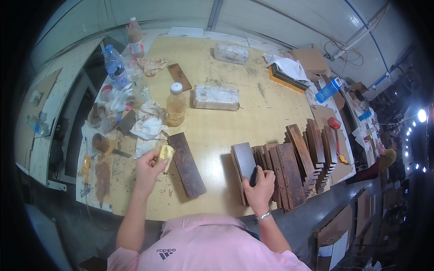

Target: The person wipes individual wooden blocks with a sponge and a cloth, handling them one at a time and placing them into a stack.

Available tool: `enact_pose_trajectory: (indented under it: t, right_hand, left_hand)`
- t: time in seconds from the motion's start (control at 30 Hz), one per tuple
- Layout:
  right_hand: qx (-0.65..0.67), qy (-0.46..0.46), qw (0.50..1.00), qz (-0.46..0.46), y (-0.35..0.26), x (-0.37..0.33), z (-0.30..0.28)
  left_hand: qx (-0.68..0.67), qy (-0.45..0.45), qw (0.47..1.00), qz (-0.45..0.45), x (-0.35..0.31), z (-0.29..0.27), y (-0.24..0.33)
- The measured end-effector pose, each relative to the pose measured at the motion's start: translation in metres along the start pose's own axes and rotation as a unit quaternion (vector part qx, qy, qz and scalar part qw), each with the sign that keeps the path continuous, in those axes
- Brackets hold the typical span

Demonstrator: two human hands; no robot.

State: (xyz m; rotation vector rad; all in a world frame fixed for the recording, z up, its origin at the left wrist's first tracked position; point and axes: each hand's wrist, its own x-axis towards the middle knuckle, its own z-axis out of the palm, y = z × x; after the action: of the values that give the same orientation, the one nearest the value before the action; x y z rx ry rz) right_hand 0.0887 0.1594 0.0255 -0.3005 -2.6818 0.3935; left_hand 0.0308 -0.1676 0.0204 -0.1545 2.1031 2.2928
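Note:
My left hand is closed around a pale yellow, sponge-like pad with darker edges. Just right of it, a dark brown wooden plank lies flat on the table. My right hand has its fingers bent around a small black block. That block rests against a smooth, greyish-brown plank at the left end of a row. More brown planks lean together to the right of this hand, several deep.
Two white-wrapped blocks sit mid-table and farther back. A bottle of amber liquid stands near crumpled white cloth. Plastic bottles crowd the left edge. A blue bottle and a red-handled tool lie at the right.

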Motion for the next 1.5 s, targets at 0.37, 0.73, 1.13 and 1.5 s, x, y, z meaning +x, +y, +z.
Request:
enact_pose_trajectory:
  t: [0.37, 0.73, 1.13, 1.5]
  right_hand:
    - [0.148, -0.322, 0.931, -0.092, -0.114, 0.008, 0.060]
    - [0.497, -0.367, 0.761, 0.198, -0.054, 0.022, 0.100]
    - [0.602, -0.395, 0.659, 0.219, -0.068, 0.015, 0.070]
    - [0.587, -0.437, 0.658, 0.176, -0.090, 0.009, 0.024]
  left_hand:
    - [0.002, 0.025, 1.000, 0.015, -0.013, -0.008, 0.010]
    - [0.033, 0.021, 0.999, -0.001, -0.034, -0.001, -0.015]
    - [0.253, -0.005, 0.962, 0.103, -0.043, 0.024, 0.009]
    - [0.361, 0.102, 0.895, 0.240, 0.007, 0.005, 0.021]
